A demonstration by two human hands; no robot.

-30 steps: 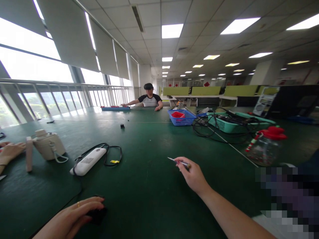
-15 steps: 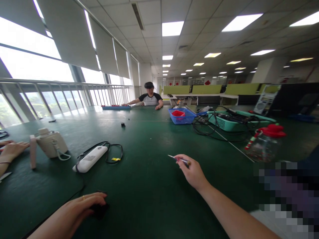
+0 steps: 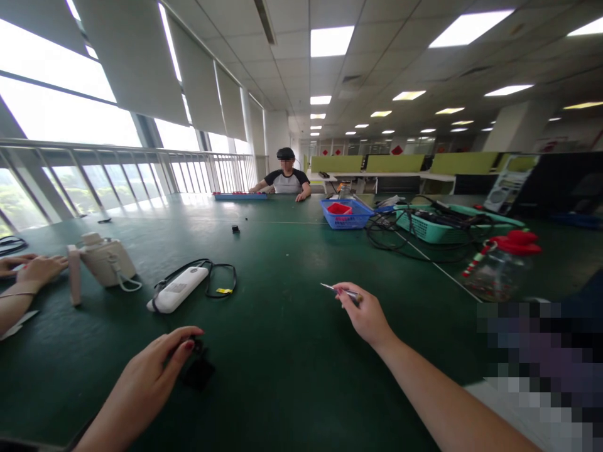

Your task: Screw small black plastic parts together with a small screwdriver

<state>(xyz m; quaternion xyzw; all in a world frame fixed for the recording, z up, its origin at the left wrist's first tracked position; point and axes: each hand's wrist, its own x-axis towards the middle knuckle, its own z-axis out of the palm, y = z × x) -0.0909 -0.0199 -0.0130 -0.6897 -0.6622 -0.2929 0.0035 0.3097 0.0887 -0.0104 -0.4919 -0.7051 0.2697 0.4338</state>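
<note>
My right hand [image 3: 366, 314] is closed around a small screwdriver [image 3: 351, 293], whose thin metal tip points left above the table. At the lower left, my left hand [image 3: 153, 367] pinches a small black object [image 3: 198, 371] between thumb and fingers. That object is dark and blurred, so its kind cannot be made out. Ahead of my left hand lies a white power strip [image 3: 179, 290] with a black cable looped beside it.
A beige bottle [image 3: 106, 260] stands at the left, near another person's hands [image 3: 42, 273]. At the right are a blue basket [image 3: 346, 220], a green basket [image 3: 426, 232] with cables and a red-lidded jar [image 3: 499, 270]. Across the green table [image 3: 277, 276] sits a person [image 3: 287, 179].
My left hand has risen slightly and turned, bringing its thumb and the pinched black object into clearer view. My right hand stays nearly still with the screwdriver. The whole view has shifted slightly.
</note>
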